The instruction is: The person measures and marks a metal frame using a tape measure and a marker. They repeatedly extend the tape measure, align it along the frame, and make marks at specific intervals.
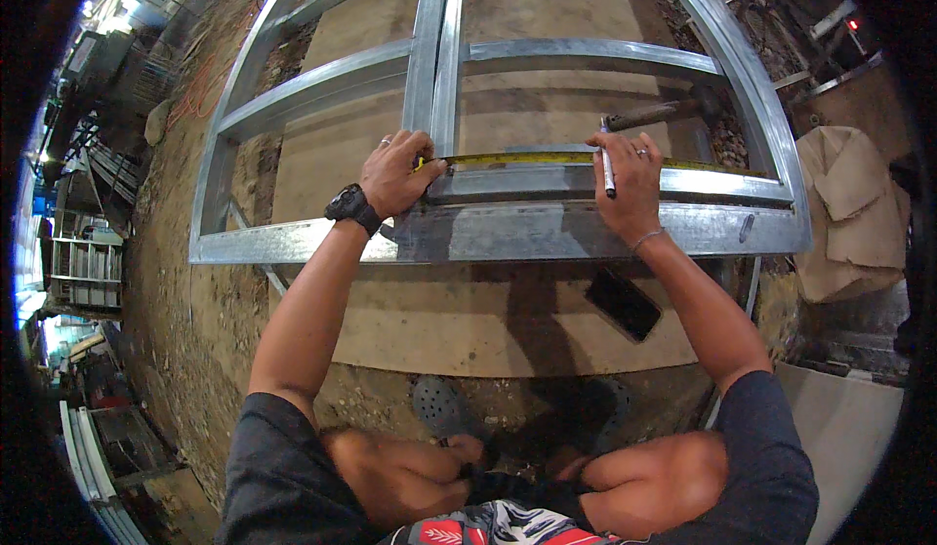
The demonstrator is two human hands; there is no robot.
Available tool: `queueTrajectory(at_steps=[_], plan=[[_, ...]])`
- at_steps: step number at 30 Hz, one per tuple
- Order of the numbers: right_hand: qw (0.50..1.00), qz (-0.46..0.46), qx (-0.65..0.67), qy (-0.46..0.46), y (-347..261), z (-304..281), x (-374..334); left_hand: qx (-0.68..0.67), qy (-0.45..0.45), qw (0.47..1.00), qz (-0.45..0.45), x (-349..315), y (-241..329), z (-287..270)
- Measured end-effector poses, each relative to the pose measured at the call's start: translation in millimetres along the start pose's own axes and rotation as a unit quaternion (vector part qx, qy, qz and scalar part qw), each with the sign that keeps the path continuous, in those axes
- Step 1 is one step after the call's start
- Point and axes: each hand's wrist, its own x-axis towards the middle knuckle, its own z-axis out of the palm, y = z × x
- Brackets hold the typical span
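My left fingers pinch tape along frame | right fingers grip pen | loosened pinch could let tape slide

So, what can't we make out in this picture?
All in the head view:
Yellow measuring tape: its left end is hidden by the left hand; its markings are too small to read.
Marker: partly covered by the right hand.
Metal frame: its far end is cut off by the top edge.
Hammer: its head blurs into dark shadow.
Right clog: mostly lost in shadow.
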Motion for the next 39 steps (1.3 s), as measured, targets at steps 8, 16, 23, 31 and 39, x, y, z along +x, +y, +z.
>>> queueTrajectory(at_steps=[8, 16, 23, 31, 39], plan=[[1.0, -0.002, 0.002, -0.015, 2.3, 1.2, -1.8, 0.003, -0.008, 1.0, 0.005, -0.1, -4.2, 0.4], [1.0, -0.013, -0.018, -0.004, 0.1, 2.0, -1.4, -0.005, -0.007, 1.0, 0.0, 0.0, -5.5, -0.3], [0.998, -0.032, 0.037, 0.03, 10.1, 10.5, -12.6, -0.045, -0.02, 0.998, 0.028, 2.3, -11.2, 5.9], [0.997, 0.055, 0.03, -0.044, 2.0, -2.7, 1.1, -0.057, -0.032, 0.998, -0.002, 3.8, -14.0, 1.7], [0.991, 0.084, 0.036, -0.097, 31.6, -20.8, 5.9, -0.049, -0.026, 0.998, 0.033, 3.9, -13.1, -3.8]])
